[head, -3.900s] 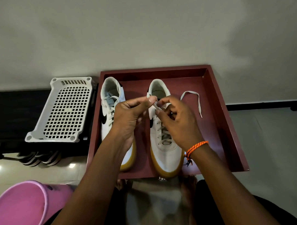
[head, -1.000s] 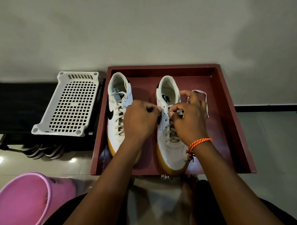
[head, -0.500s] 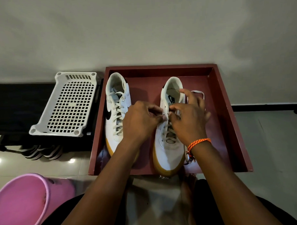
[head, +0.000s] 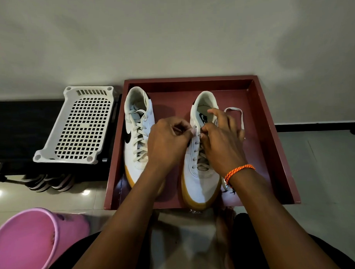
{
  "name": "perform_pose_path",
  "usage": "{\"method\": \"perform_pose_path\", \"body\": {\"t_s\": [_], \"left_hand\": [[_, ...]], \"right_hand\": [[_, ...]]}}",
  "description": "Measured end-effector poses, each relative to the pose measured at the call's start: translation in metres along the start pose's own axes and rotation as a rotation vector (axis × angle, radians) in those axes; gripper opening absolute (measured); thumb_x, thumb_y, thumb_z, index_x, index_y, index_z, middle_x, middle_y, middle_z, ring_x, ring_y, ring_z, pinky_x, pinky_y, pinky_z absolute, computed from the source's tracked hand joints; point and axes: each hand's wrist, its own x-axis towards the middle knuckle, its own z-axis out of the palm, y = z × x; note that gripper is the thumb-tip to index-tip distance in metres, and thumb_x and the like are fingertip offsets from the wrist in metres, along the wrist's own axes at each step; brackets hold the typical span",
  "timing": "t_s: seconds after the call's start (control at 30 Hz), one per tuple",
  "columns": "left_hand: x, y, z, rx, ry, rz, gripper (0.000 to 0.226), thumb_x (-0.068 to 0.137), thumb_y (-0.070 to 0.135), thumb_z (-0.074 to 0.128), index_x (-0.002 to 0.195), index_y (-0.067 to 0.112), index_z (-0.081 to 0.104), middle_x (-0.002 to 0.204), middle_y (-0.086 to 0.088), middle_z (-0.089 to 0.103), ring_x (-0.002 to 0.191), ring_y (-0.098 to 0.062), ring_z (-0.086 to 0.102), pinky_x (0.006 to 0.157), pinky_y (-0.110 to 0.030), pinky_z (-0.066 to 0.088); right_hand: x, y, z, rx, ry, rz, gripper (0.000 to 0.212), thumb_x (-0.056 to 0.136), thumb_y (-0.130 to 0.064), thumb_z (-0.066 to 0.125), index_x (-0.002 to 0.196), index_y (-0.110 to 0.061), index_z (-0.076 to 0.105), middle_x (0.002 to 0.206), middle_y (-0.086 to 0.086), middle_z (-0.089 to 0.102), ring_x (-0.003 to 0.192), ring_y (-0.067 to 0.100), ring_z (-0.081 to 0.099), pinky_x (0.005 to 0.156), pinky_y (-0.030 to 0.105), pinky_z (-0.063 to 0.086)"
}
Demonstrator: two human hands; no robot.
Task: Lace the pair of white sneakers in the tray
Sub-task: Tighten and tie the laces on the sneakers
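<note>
At the right sneaker [head: 200, 173] in the maroon tray [head: 273, 151]: threading an upper eyelet.
Left hand [head: 169, 142] and right hand [head: 223, 144] fingers pinch the lace [head: 235, 112] end; feed it straight, then pull snug.

My left hand [head: 169, 142] and right hand [head: 221, 141], earlier pinching the lace end raised above the right sneaker [head: 200, 173], are now working low against its upper eyelets. The lace [head: 235, 110] lying on the tray [head: 273, 143] floor beside that sneaker is now showing a shorter loop.

Black swoosh logo on left sneaker [head: 138, 135]; insole print on right sneaker [head: 200, 173] illegible
</note>
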Motion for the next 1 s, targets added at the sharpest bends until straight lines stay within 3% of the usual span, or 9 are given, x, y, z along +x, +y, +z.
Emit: {"method": "perform_pose_path", "body": {"t_s": [0.2, 0.3, 0.43, 0.57, 0.67, 0.77, 0.83, 0.9, 1.0], "left_hand": [[0.004, 0.015, -0.026, -0.843, -0.067, -0.119, 0.006, 0.089, 0.010, 0.074, 0.094, 0.007, 0.074, 0.106, -0.013, 0.080, 0.096, -0.025, 0.075, 0.088, -0.034, 0.061], [0.006, 0.018, -0.035, -1.007, -0.163, -0.102, 0.003, 0.098, 0.011, 0.064, 0.094, 0.011, 0.064, 0.103, -0.013, 0.077, 0.090, -0.028, 0.076, 0.083, -0.035, 0.062], [0.010, 0.010, -0.029, -0.575, -0.110, -0.151, 0.009, 0.105, 0.004, 0.054, 0.099, 0.008, 0.060, 0.084, -0.010, 0.073, 0.062, -0.026, 0.064, 0.064, -0.032, 0.055], [0.007, -0.013, -0.008, 0.205, -0.195, 0.041, 0.025, 0.103, 0.045, 0.063, 0.095, 0.023, 0.071, 0.081, 0.007, 0.070, 0.072, -0.008, 0.065, 0.067, -0.032, 0.050], [0.009, -0.019, -0.001, 0.294, -0.156, 0.142, 0.027, 0.099, 0.047, 0.065, 0.089, 0.024, 0.075, 0.088, 0.006, 0.066, 0.083, -0.018, 0.062, 0.073, -0.041, 0.053], [0.011, -0.015, -0.006, -0.032, -0.209, 0.061, 0.023, 0.103, 0.032, 0.067, 0.087, 0.018, 0.075, 0.079, 0.005, 0.068, 0.071, -0.016, 0.060, 0.070, -0.036, 0.048], [0.010, -0.007, -0.012, -0.319, -0.246, -0.048, 0.023, 0.107, 0.020, 0.064, 0.090, 0.008, 0.072, 0.077, -0.015, 0.069, 0.067, -0.025, 0.058, 0.070, -0.036, 0.045], [0.007, 0.004, -0.020, -0.556, -0.257, -0.099, 0.026, 0.109, 0.016, 0.059, 0.097, -0.004, 0.068, 0.104, -0.030, 0.073, 0.088, -0.045, 0.068, 0.083, -0.048, 0.054], [0.006, 0.015, -0.029, -0.865, -0.281, -0.171, 0.022, 0.110, 0.012, 0.053, 0.098, -0.002, 0.065, 0.122, -0.024, 0.074, 0.117, -0.042, 0.073, 0.103, -0.048, 0.060]], "right_hand": [[0.003, 0.008, -0.002, 0.005, -0.036, -0.045, 0.012, 0.102, -0.027, 0.059, 0.108, -0.024, 0.069, 0.160, -0.011, 0.035, 0.146, 0.018, 0.024, 0.101, 0.044, 0.028], [0.004, 0.012, -0.005, 0.068, -0.062, -0.044, 0.010, 0.102, -0.028, 0.060, 0.104, -0.024, 0.069, 0.156, -0.012, 0.040, 0.143, 0.016, 0.025, 0.104, 0.041, 0.025], [0.008, 0.019, -0.009, 0.286, -0.054, 0.023, 0.010, 0.097, -0.026, 0.062, 0.091, -0.023, 0.070, 0.145, -0.013, 0.053, 0.134, 0.017, 0.036, 0.114, 0.049, 0.033], [0.009, 0.021, -0.012, 0.323, -0.042, 0.023, 0.011, 0.094, -0.033, 0.067, 0.084, -0.030, 0.066, 0.139, -0.017, 0.055, 0.129, 0.013, 0.039, 0.112, 0.051, 0.036], [0.008, 0.021, -0.013, 0.300, -0.058, 0.005, 0.013, 0.093, -0.035, 0.070, 0.082, -0.033, 0.064, 0.141, -0.017, 0.054, 0.130, 0.013, 0.038, 0.111, 0.050, 0.036], [0.007, 0.022, -0.014, 0.286, -0.071, -0.004, 0.009, 0.093, -0.036, 0.071, 0.086, -0.032, 0.067, 0.143, -0.017, 0.054, 0.130, 0.013, 0.036, 0.112, 0.050, 0.035], [0.008, 0.024, -0.013, 0.285, -0.072, -0.009, 0.009, 0.093, -0.035, 0.072, 0.088, -0.029, 0.069, 0.142, -0.017, 0.054, 0.130, 0.013, 0.036, 0.112, 0.049, 0.036], [0.008, 0.024, -0.013, 0.284, -0.071, -0.010, 0.010, 0.092, -0.035, 0.074, 0.086, -0.031, 0.067, 0.142, -0.017, 0.055, 0.130, 0.014, 0.037, 0.111, 0.049, 0.035], [0.009, 0.024, -0.013, 0.289, -0.077, -0.002, 0.011, 0.091, -0.035, 0.075, 0.086, -0.031, 0.066, 0.143, -0.016, 0.055, 0.130, 0.014, 0.035, 0.112, 0.049, 0.035]]}}
